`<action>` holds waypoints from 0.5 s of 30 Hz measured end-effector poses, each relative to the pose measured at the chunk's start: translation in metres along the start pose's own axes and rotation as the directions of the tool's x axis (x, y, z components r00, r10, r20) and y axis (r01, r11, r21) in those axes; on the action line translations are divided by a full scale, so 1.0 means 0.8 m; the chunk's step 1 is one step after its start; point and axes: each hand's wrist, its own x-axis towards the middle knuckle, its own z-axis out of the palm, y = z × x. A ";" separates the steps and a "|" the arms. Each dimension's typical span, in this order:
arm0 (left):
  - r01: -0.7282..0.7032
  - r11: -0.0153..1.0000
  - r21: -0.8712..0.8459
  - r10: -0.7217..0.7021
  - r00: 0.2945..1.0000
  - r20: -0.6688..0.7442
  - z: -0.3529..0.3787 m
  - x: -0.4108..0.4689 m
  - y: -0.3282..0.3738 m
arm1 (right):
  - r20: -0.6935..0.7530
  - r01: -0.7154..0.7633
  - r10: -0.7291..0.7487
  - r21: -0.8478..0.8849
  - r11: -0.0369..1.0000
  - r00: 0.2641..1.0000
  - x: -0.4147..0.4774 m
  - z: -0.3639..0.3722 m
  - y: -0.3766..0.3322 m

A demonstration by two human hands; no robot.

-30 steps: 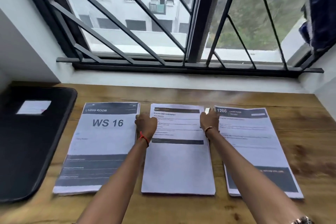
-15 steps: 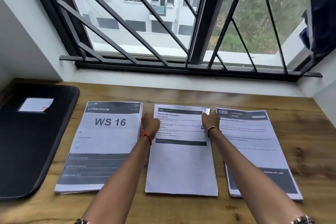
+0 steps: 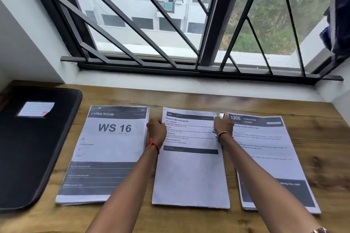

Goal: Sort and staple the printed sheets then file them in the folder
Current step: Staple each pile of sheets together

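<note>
- Printed sheets (image 3: 106, 147), head view: three stacks side by side on the desk (image 3: 325, 138), with the folder (image 3: 28, 157) far left.
- Risk: the middle stack (image 3: 189, 176) may skew if my hold slackens, giving a crooked staple.
- My left hand (image 3: 156, 128), curled, pinches its left edge. My right hand (image 3: 223, 126) grips what looks like a stapler (image 3: 221, 115) at its top-right corner.

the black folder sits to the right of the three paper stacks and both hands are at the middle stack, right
No, the head view shows the black folder left of the three stacks. The left hand and the right hand, holding a stapler, are at the middle stack.
</note>
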 end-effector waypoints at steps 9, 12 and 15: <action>-0.042 0.999 0.000 0.042 0.995 -0.086 0.004 -0.011 -0.004 | 0.489 0.638 -0.470 -0.265 0.723 0.735 0.013 0.028 -0.052; -0.072 0.997 -0.015 0.070 0.991 -0.118 0.008 -0.017 -0.003 | 0.548 0.694 -0.483 -0.278 0.664 0.683 0.012 0.048 -0.067; -0.084 0.996 -0.009 0.081 0.981 -0.177 0.015 -0.020 -0.004 | 0.638 0.745 -0.472 -0.253 0.617 0.608 0.010 0.063 -0.073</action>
